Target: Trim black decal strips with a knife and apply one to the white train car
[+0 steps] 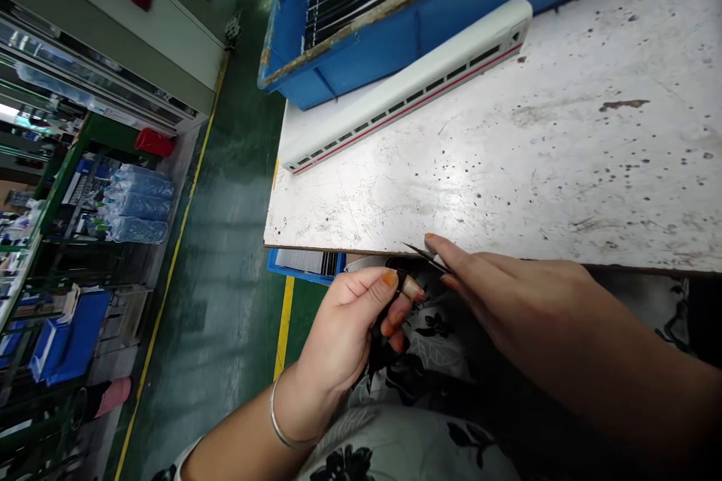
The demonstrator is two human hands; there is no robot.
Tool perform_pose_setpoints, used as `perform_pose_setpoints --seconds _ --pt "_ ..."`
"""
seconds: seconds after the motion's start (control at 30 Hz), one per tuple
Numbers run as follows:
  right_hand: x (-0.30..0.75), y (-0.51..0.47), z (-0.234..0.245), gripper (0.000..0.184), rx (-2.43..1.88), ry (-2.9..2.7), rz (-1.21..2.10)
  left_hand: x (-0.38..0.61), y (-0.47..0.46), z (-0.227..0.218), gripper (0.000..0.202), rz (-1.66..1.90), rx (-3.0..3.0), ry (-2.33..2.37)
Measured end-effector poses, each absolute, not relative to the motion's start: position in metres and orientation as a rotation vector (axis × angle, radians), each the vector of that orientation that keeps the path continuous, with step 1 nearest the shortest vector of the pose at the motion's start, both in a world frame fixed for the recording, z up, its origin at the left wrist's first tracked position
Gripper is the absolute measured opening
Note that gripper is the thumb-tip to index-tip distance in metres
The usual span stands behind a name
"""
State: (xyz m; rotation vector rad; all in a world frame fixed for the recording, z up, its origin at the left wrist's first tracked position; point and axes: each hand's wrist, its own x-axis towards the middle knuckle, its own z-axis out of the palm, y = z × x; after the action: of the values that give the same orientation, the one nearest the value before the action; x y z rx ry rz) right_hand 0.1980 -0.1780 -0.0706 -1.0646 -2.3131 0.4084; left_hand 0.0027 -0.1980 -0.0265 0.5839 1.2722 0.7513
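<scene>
My left hand (350, 316) is just off the table's front edge, thumb and index finger pinched together. A small dark bit shows between their tips; its kind cannot be made out. My right hand (524, 301) reaches in from the right, its fingers closed on dark, fine-pointed tweezers (423, 252). Their tip points left, a little above the left hand's fingertips and apart from them. Beyond both hands, a white model train car (406, 94) with dark windows and a red stripe lies on the table, touching neither hand.
The white, scuffed table (564, 165) ends just before my hands. A blue bin (338, 68) holding dark strips stands at its back. Below the edge is another blue bin (274, 263). Left of the green floor (208, 240) are shelves with blue boxes (73, 338) and bagged goods (141, 203).
</scene>
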Motion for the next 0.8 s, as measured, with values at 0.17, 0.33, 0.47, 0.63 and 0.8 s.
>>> perform_pose_setpoints --seconds 0.17,0.33,0.47,0.63,0.8 --pt "0.193 -0.176 -0.052 0.023 -1.096 -2.029 0.858 0.0 -0.201 -0.025 0.031 0.768 0.623 1.248" --pt "0.184 -0.181 -0.046 0.021 -1.129 -1.848 1.115 -0.001 -0.201 -0.022 0.033 0.765 0.7 1.239" --pt "0.181 -0.183 -0.049 0.019 -1.132 -1.846 1.068 -0.004 -0.201 -0.02 0.032 0.743 0.79 1.268" --pt "0.186 -0.184 -0.05 0.021 -1.143 -1.976 0.782 -0.011 -0.198 -0.024 0.032 0.755 0.914 1.326" --pt "0.192 -0.198 -0.058 0.037 -1.22 -2.111 0.501 -0.016 -0.19 -0.041 0.026 0.751 0.819 1.339"
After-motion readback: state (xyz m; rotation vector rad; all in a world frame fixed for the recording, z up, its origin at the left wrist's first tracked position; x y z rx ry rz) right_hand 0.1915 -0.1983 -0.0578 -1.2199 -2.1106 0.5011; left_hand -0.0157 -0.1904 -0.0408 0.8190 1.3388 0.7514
